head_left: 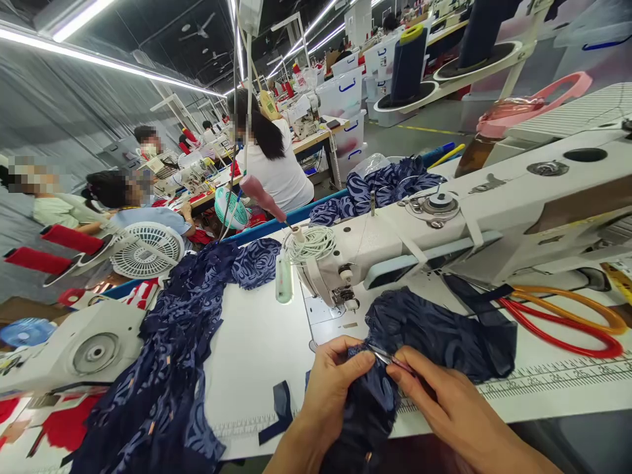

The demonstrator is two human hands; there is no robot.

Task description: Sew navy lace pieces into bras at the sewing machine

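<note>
My left hand [336,375] is closed, thumb and fingers pinching a gathered edge of navy patterned fabric [378,388]. In my right hand [439,395] is a small tool with a shiny metal tip and a pinkish handle [382,355]; its exact kind is hard to make out. The metal tip touches the fabric just beside my left thumb. Part of this garment piece hangs down between my hands over the table's front edge. Another part [444,336] lies to the right, below the arm of the sewing machine [355,263].
A long heap of navy patterned pieces [182,342] runs along the left side. A dark fabric strip [279,411] lies near the printed ruler. Large red-and-orange-handled scissors [567,329] rest at the right. Another machine [93,349] stands left; several people sit beyond.
</note>
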